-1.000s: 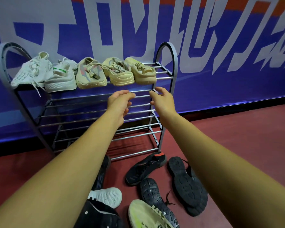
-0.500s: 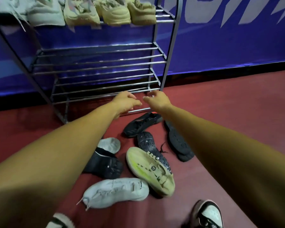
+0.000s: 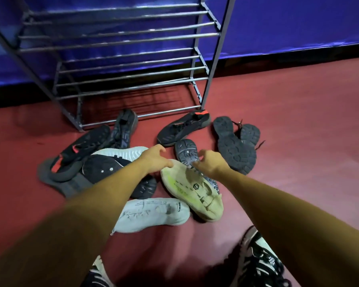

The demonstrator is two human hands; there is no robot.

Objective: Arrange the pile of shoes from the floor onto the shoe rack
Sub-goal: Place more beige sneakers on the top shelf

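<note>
A pile of shoes lies on the red floor in front of the grey metal shoe rack [image 3: 203,65]. A cream shoe [image 3: 192,189] lies sole up in the middle, partly over a dark sole-up shoe [image 3: 186,151]. My left hand [image 3: 155,159] hovers at the cream shoe's toe with loosely curled fingers, holding nothing. My right hand [image 3: 210,162] is over its upper right edge, fingers spread and bent, also holding nothing. A white shoe [image 3: 151,214] lies on its side nearer me. The rack's lower shelves in view carry no shoes.
Black shoes with orange trim [image 3: 182,128] [image 3: 81,148], a black-and-white shoe [image 3: 116,164] and two dark sole-up shoes [image 3: 235,148] lie around. My own feet in black-and-white sneakers [image 3: 259,264] stand at the bottom. A blue banner wall [image 3: 298,23] is behind the rack.
Both hands came down from the rack's upper shelf to the floor pile and now hover over the cream shoe. The view tilted down, so the top shelf is out of sight.
</note>
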